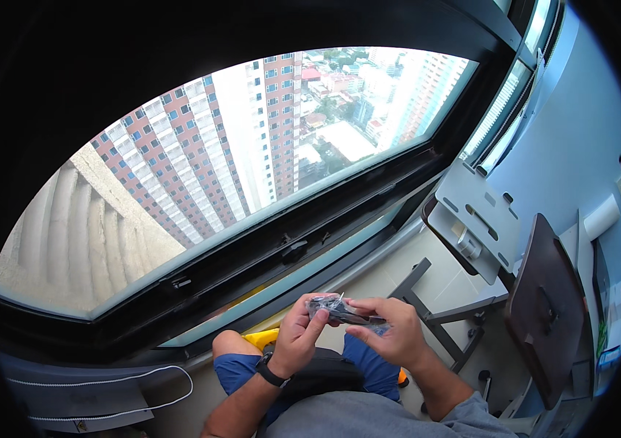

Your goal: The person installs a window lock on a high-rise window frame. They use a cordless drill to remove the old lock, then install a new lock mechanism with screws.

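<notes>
In front of my lap, both hands hold a small dark object in crinkled clear plastic wrapping (334, 308); its kind is unclear. My left hand (297, 332) is closed on one end, its thumb lying over the wrapping. The other end is pinched by my right hand (396, 334), thumb below and fingers above. A dark watch (270, 371) sits on my left wrist. Under the hands, a black bag (329, 374) rests between my legs in blue shorts (237, 374).
A large window (201, 146) with a black frame and latch (294, 250) spans the far side. To the right are a silver laptop stand (471, 219), a dark brown board (548, 314) and a grey table leg (464, 314). A bag with white rope handles (172, 400) stands lower left.
</notes>
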The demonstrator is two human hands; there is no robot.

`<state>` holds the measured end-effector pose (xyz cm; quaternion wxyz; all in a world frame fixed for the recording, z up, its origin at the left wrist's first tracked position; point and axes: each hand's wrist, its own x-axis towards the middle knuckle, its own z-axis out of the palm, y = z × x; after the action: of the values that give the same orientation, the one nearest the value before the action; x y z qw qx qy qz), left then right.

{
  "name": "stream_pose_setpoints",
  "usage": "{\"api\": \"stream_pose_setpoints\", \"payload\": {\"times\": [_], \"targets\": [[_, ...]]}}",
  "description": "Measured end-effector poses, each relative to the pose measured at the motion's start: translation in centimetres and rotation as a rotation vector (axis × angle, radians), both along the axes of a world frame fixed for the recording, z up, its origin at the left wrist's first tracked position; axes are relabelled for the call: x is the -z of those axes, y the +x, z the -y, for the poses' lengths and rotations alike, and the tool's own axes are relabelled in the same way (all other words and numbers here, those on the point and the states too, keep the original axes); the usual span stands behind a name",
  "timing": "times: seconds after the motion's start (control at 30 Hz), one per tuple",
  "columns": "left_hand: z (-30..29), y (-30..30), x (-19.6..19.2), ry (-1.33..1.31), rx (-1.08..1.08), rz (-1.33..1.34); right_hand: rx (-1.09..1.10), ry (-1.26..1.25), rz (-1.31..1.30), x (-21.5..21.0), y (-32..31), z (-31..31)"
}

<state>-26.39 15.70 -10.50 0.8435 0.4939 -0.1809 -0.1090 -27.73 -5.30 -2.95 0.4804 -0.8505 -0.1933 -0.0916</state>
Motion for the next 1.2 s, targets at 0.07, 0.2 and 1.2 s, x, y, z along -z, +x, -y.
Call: {"api": "stream_pose_setpoints", "payload": {"times": [0.07, 0.2, 1.2], "targets": [[-0.1, -0.4, 0.5, 0.013, -0.023, -0.001, -0.006, 0.195, -0.225, -0.2, 0.1, -0.1], [-0.4, -1.4, 0.9, -0.031, -0.046, -0.063, -0.042, 0.238, -0.199, -0.1, 0.8, -0.8], [-0.6, -2.5, 0.9, -0.011, -0.23, -0.29, -0.088, 0.563, -0.521, 3.2, -0.6, 1.9]]}}
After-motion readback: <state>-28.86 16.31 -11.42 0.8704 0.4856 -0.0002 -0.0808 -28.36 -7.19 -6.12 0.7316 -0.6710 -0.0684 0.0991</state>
